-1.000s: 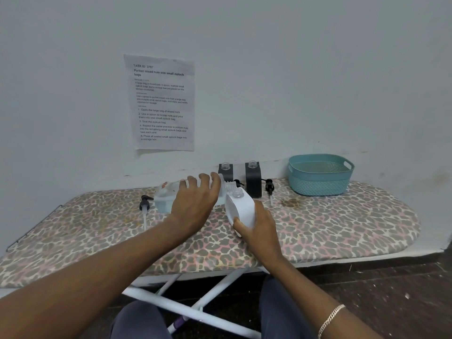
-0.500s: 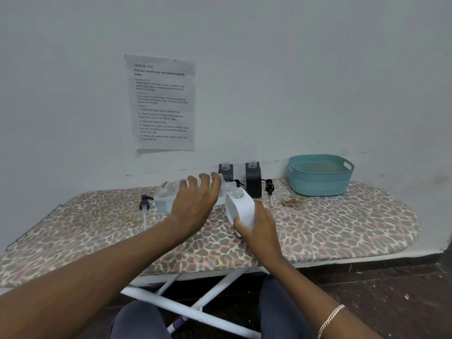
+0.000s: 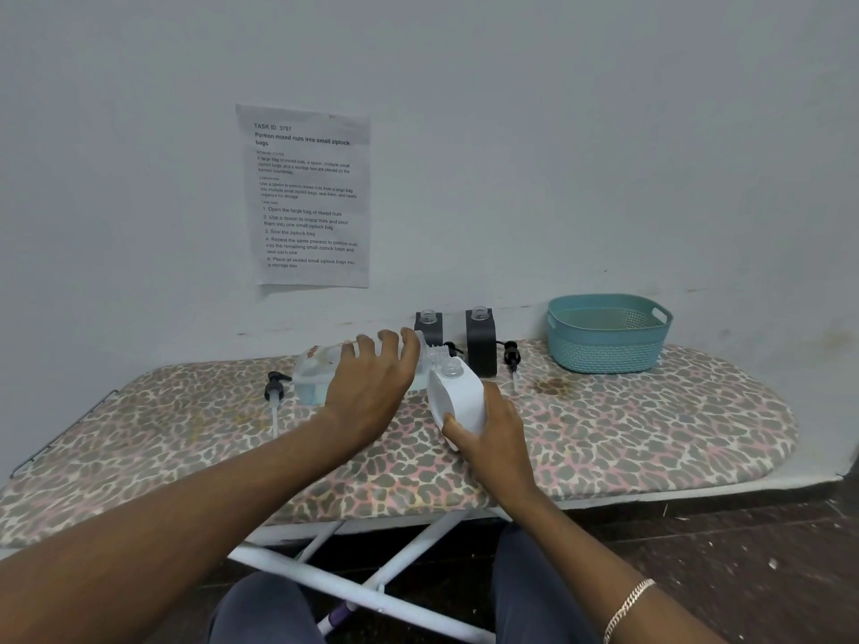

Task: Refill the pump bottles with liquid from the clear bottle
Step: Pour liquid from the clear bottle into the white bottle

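Still, nothing has moved. The left hand (image 3: 372, 388) holds the clear bottle (image 3: 316, 374) tipped sideways, its mouth by the white pump bottle (image 3: 458, 397), which the right hand (image 3: 492, 434) grips mid ironing board (image 3: 650, 425). Pouring likely goes on; two black bottles (image 3: 481, 346) wait at 12 o'clock.

Left hand (image 3: 372, 388) grips the tipped clear bottle (image 3: 312, 377), at ten o'clock of the white pump bottle (image 3: 458, 402), which the right hand (image 3: 495, 441) holds.
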